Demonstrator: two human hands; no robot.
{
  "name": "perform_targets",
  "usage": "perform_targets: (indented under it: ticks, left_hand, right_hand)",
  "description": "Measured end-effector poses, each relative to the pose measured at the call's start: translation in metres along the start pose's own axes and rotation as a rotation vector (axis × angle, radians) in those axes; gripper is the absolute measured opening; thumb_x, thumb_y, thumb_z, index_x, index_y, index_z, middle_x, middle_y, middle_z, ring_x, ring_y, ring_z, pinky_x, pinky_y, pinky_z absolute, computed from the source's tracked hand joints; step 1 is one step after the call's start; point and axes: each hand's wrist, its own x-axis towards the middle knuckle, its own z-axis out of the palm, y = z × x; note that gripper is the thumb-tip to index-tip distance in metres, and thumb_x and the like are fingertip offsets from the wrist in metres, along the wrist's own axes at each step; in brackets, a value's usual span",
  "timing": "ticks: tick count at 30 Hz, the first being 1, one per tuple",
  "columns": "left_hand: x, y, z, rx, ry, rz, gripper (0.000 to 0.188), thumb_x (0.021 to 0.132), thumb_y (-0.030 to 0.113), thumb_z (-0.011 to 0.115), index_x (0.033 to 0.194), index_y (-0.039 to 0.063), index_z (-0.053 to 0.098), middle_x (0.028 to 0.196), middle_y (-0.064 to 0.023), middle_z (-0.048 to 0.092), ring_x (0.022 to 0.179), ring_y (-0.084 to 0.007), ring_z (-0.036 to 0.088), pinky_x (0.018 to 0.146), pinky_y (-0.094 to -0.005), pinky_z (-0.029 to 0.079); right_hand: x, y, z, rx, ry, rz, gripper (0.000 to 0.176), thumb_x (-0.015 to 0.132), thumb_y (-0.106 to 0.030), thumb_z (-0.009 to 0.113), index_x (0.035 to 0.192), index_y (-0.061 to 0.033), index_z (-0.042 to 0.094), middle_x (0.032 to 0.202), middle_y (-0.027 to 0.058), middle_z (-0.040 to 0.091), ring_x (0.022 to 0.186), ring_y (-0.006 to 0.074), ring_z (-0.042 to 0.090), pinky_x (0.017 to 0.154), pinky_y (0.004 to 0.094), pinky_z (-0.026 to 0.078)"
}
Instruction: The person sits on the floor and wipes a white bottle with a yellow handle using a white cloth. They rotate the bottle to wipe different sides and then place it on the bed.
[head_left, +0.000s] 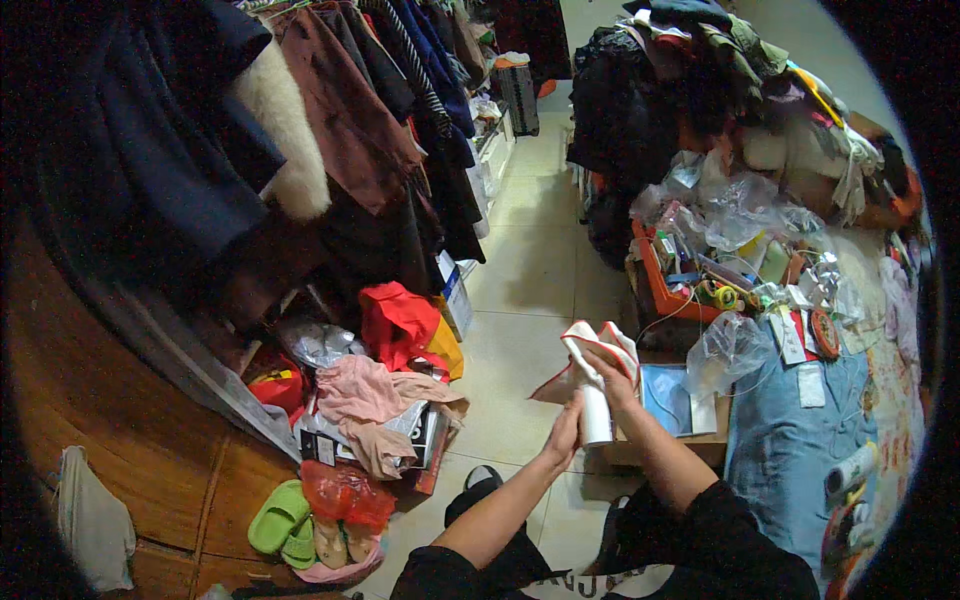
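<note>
My left hand (564, 435) grips a smooth white cylinder (596, 421), perhaps a bottle or cup, from its left side. A white cloth with red edging (581, 341) is bunched over the cylinder's far end, and one corner hangs out to the left. My right hand (613, 375) presses the cloth against the cylinder from the right. The cloth hides that far end and some of my fingers. Just right of my hands, a blue packet (665, 397) lies in an open cardboard box (667, 452).
Blue jeans (787, 450), an orange tray (675, 306) of small items and clear plastic bags (731, 352) crowd the right. Hanging clothes (345, 105) line the left, above a pink cloth (367, 409) on boxes. Green slippers (277, 517) lie lower left. A tiled aisle (517, 330) runs between.
</note>
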Motion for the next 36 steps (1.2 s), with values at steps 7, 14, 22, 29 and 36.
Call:
perform_targets:
  ticks: [7, 14, 22, 29, 36]
  left_hand:
    - [0.02, 0.006, -0.042, -0.188, 0.119, 0.356, 0.057, 0.091, 0.051, 0.039, 0.13, 0.009, 0.038, 0.121, -0.0052, 0.048, 0.109, -0.0191, 0.048, 0.093, -0.0336, 0.04]
    - [0.016, 0.029, -0.083, -0.387, -0.204, 0.569, 0.047, 0.087, 0.055, 0.044, 0.101, 0.011, 0.05, 0.088, -0.0053, 0.053, 0.079, -0.0205, 0.056, 0.071, -0.0364, 0.048]
    - [0.006, 0.001, -0.026, 0.139, 0.247, 0.417, 0.069, 0.088, 0.061, 0.035, 0.134, 0.01, 0.03, 0.125, -0.0088, 0.046, 0.111, -0.0207, 0.048, 0.092, -0.0372, 0.041]
    - [-0.014, 0.031, -0.006, -0.411, -0.421, -0.294, 0.05, 0.092, 0.053, 0.034, 0.113, 0.01, 0.046, 0.081, -0.0072, 0.057, 0.062, -0.0178, 0.06, 0.044, -0.0286, 0.05]
    - [-0.011, 0.036, -0.001, 0.083, -0.089, -0.073, 0.041, 0.092, 0.044, 0.043, 0.117, 0.012, 0.045, 0.086, -0.0089, 0.06, 0.054, -0.0182, 0.059, 0.042, -0.0298, 0.05]
  right_hand:
    - [-0.013, 0.048, 0.038, -1.262, -0.027, -0.651, 0.044, 0.084, -0.037, 0.057, 0.113, -0.0046, 0.05, 0.103, 0.0108, 0.056, 0.09, 0.023, 0.053, 0.078, 0.0339, 0.043]
    - [-0.055, 0.044, 0.057, -0.943, -0.463, -0.562, 0.056, 0.086, -0.03, 0.052, 0.131, -0.0029, 0.032, 0.131, 0.0227, 0.033, 0.121, 0.0353, 0.035, 0.101, 0.0364, 0.03]
    - [0.002, 0.023, 0.035, -0.786, -0.101, -0.421, 0.041, 0.08, -0.034, 0.066, 0.108, -0.0067, 0.053, 0.093, 0.0098, 0.058, 0.086, 0.0241, 0.056, 0.072, 0.0374, 0.046]
    - [0.006, 0.001, -0.016, -0.002, -0.056, -0.003, 0.038, 0.078, -0.031, 0.068, 0.105, -0.0071, 0.057, 0.09, 0.01, 0.062, 0.075, 0.0238, 0.062, 0.064, 0.0385, 0.052]
    - [-0.009, -0.006, 0.009, -0.134, -0.007, -0.299, 0.018, 0.082, -0.013, 0.065, 0.098, -0.0082, 0.059, 0.079, 0.0072, 0.061, 0.062, 0.0167, 0.058, 0.05, 0.0277, 0.048]
